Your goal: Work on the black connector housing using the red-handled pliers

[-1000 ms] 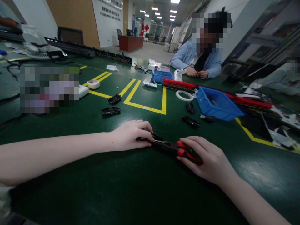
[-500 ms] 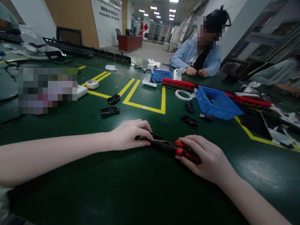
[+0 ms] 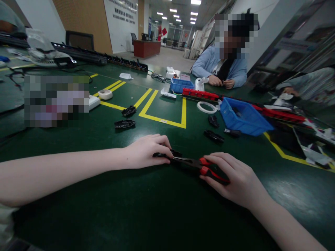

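Note:
My left hand (image 3: 146,150) is closed on a black plastic part (image 3: 176,153), pressing it to the green table with thumb and fingers; most of the part is hidden under them. In my right hand (image 3: 235,176) are needle-nose pliers (image 3: 192,162) with red and black handles. Their tips point left and meet the part beside my left fingertips; what lies between the jaws is too small to make out. Beyond my left hand lie two black plastic pieces, one nearer (image 3: 125,124) and one farther (image 3: 129,111).
More black pieces (image 3: 214,136) lie beside a blue bin (image 3: 243,118) at the right. A white ring (image 3: 206,107), a smaller blue bin (image 3: 181,84) and red strips (image 3: 200,94) stand farther back. A roll of tape (image 3: 105,94) is at left. A person (image 3: 222,66) sits opposite.
The whole view has shifted slightly, so things appear a little further right. The pliers stay at the black part, and both hands keep their grip.

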`<state>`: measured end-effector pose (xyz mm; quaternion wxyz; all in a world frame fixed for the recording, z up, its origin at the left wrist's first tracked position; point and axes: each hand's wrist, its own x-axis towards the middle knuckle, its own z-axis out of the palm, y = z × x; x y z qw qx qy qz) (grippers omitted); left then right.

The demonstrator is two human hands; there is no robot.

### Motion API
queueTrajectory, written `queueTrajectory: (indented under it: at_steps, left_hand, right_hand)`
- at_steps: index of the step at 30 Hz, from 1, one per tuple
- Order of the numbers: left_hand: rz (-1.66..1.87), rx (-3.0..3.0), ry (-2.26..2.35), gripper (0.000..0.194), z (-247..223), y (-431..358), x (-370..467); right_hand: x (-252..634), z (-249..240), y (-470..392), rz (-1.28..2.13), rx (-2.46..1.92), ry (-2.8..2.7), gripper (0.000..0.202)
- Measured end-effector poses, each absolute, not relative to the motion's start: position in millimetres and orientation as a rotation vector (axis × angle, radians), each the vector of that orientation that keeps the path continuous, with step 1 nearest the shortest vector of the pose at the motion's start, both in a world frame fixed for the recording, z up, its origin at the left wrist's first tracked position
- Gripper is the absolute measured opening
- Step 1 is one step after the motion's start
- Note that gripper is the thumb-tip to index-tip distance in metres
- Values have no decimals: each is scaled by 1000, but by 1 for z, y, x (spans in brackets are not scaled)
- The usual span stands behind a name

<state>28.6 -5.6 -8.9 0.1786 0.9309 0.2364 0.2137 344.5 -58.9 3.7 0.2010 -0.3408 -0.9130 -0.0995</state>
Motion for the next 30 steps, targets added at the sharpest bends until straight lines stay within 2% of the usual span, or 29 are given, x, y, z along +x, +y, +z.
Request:
queueTrajectory:
  at_steps: [30]
  left_hand:
    - [578,2595,664,14,-9,-4,27]
  right_hand:
    - [341,2,-60,-266,-968,-2521,35]
